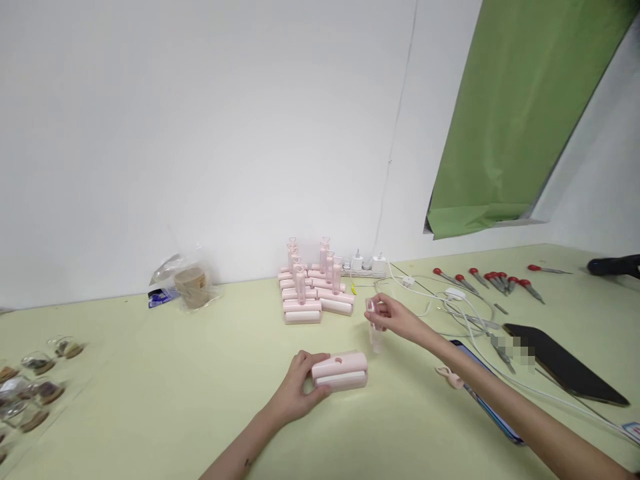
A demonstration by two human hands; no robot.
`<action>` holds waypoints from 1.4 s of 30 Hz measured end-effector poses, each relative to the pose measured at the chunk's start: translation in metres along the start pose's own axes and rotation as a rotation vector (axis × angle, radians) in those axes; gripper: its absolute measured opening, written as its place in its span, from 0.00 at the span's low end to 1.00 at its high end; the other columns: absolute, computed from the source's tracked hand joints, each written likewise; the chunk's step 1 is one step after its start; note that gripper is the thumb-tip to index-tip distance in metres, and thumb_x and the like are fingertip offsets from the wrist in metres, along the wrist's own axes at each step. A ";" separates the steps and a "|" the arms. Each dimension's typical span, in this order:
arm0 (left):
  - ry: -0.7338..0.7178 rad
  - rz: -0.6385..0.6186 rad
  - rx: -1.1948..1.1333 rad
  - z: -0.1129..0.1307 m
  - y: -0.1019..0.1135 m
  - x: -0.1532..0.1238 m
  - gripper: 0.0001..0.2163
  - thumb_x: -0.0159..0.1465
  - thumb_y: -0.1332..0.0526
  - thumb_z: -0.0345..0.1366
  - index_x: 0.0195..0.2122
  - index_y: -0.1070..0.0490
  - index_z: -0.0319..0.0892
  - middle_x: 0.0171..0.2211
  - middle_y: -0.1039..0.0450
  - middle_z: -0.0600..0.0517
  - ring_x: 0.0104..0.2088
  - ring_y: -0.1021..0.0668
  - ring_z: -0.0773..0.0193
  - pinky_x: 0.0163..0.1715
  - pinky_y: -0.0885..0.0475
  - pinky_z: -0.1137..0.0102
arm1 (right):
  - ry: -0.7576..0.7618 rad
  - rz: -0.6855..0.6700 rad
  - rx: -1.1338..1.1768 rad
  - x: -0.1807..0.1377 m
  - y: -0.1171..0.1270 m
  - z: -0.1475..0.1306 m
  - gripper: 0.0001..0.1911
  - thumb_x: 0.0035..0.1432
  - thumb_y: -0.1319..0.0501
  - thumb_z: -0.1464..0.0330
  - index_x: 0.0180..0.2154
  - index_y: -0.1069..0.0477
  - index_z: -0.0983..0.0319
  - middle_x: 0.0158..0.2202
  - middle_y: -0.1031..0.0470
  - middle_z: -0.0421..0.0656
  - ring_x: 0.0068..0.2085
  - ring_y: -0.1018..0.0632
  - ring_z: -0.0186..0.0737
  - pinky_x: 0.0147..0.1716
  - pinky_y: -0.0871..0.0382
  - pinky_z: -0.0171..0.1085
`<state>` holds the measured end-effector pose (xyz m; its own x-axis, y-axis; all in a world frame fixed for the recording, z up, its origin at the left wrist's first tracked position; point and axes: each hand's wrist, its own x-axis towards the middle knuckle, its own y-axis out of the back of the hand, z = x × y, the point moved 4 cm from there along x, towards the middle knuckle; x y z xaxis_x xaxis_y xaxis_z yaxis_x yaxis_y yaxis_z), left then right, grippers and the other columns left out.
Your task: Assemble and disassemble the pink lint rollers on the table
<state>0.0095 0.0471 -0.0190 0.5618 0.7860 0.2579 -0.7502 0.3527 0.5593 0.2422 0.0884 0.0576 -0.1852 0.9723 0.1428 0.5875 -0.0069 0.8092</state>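
My left hand (299,392) grips the left end of a pink-and-white oblong case (343,371), which rests on the table and has a small dark pink crescent on top. To the right and slightly above it, my right hand (393,316) pinches a small translucent pink tube (374,337) held upright, apart from the case. Farther back, several similar cases (302,312) sit in two columns against the wall. Clear pink tubes (300,287) with loop-like tops stand upright on them.
Red-handled tools (495,281) and white cables (467,317) lie at the right. Nearby are a phone (493,407) with a pink charm, a black tablet-like slab (570,367) and a power strip (367,273). Small glass domes (37,362) and a bagged cup (193,287) occupy the left.
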 end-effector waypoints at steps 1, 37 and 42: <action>0.006 0.010 -0.003 -0.001 0.000 0.000 0.22 0.55 0.43 0.38 0.52 0.44 0.48 0.42 0.40 0.49 0.45 0.35 0.59 0.47 0.39 0.64 | 0.056 -0.005 0.074 -0.003 -0.002 -0.013 0.13 0.57 0.52 0.58 0.38 0.43 0.61 0.27 0.29 0.41 0.29 0.26 0.36 0.27 0.33 0.35; 0.158 0.101 -0.095 0.057 0.032 0.025 0.50 0.39 0.31 0.42 0.57 0.65 0.47 0.57 0.55 0.43 0.57 0.48 0.52 0.52 0.48 0.58 | 0.048 -0.003 -0.612 -0.080 0.027 0.060 0.08 0.42 0.40 0.67 0.17 0.33 0.63 0.39 0.32 0.52 0.44 0.33 0.54 0.42 0.42 0.49; 0.120 0.097 -0.452 0.077 0.004 0.060 0.28 0.46 0.35 0.42 0.47 0.42 0.44 0.37 0.31 0.51 0.39 0.29 0.62 0.36 0.35 0.70 | 0.083 0.008 -0.553 -0.080 0.015 0.060 0.08 0.47 0.49 0.74 0.20 0.35 0.61 0.29 0.30 0.48 0.34 0.30 0.47 0.33 0.39 0.44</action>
<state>0.0669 0.0571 0.0597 0.4575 0.8699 0.1843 -0.8886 0.4395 0.1316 0.3127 0.0242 0.0240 -0.2569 0.9501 0.1768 0.0921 -0.1580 0.9831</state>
